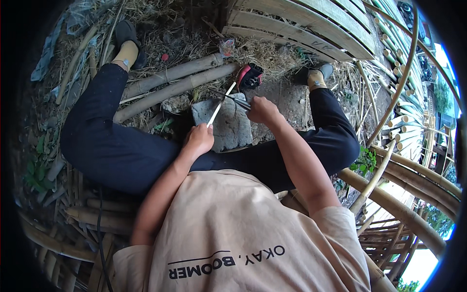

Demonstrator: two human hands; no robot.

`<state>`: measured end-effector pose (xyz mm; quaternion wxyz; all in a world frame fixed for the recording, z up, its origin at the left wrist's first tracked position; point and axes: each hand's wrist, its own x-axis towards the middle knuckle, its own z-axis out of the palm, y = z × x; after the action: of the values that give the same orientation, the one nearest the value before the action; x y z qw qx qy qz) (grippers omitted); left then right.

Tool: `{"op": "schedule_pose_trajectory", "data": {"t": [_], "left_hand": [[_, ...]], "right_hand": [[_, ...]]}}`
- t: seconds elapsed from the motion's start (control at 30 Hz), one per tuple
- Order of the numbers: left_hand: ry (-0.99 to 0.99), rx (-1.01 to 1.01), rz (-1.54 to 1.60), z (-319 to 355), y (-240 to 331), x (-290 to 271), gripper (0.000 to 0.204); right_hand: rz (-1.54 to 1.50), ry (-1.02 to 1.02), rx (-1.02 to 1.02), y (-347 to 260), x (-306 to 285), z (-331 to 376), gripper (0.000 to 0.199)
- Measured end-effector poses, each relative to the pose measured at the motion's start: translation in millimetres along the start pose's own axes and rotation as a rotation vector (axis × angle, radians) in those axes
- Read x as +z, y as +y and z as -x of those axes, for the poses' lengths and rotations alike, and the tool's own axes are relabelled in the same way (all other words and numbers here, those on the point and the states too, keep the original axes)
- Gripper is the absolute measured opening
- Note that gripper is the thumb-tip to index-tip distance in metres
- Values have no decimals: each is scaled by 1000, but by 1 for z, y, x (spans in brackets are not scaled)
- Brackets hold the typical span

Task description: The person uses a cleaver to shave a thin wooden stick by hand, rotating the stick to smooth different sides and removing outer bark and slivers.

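Near the frame's centre, the left hand [198,139] is closed around a thin pale bamboo strip [220,103]. The right hand [262,110] grips a dark blade [232,99] crossing the strip above a flat grey stone [228,127]. Bamboo poles [171,82] lie upper left on straw-littered ground [284,100], crowding both sides.

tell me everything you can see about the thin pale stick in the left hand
The stick is a thin, straight, pale sliver, apparently split bamboo. The left hand grips its lower end, and it slants up and right over the flat grey stone slab. Near its upper part, a dark blade held by the right hand crosses it.
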<state>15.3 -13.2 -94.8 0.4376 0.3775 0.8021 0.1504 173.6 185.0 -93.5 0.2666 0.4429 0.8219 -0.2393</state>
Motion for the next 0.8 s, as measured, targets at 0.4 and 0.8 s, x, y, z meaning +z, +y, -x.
{"op": "schedule_pose_trajectory", "data": {"t": [0.4, 0.8], "left_hand": [[12, 128, 3, 12, -7, 7, 38], [0, 68, -33, 17, -4, 7, 37]], "right_hand": [[88, 24, 133, 1, -15, 2, 32], [-23, 116, 158, 18, -22, -5, 30]]}}
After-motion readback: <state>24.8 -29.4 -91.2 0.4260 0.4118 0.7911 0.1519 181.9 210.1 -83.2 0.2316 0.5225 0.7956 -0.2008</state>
